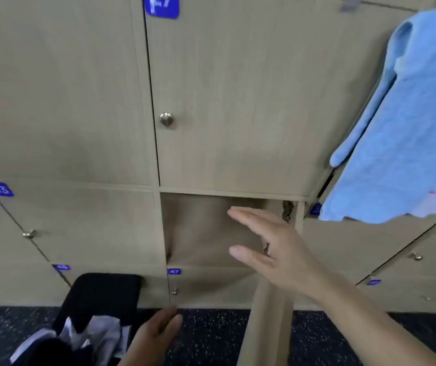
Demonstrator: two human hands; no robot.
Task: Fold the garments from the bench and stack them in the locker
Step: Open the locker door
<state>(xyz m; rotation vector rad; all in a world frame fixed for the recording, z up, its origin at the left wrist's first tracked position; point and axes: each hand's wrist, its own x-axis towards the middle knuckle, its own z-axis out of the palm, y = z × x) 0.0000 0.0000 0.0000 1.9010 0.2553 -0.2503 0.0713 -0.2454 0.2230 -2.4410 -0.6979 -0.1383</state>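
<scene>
right hand (272,249) flat, fingers straight, thumb spread, empty, before open beige wooden locker compartment (198,228) | left hand (153,336) low, fingers relaxed, empty, beside crumpled white-and-dark garments (93,336) on black bench (100,291) | swung-out locker door (269,326) under right wrist | light-blue cloth (401,128) draped over neighbouring door | dark speckled floor (211,331)

The locker doors (238,101) look like pale wood, smooth and matt, with thin lines in the grain; the round knob (166,119) is shiny metal; the blue number tag (162,6) looks like glossy plastic; the light blue garment (401,128) on the right is soft, fuzzy cloth; the white and dark clothes (98,336), near on the left, are thin, crumpled cloth; the floor (211,334) is dark, speckled and looks rough.
</scene>
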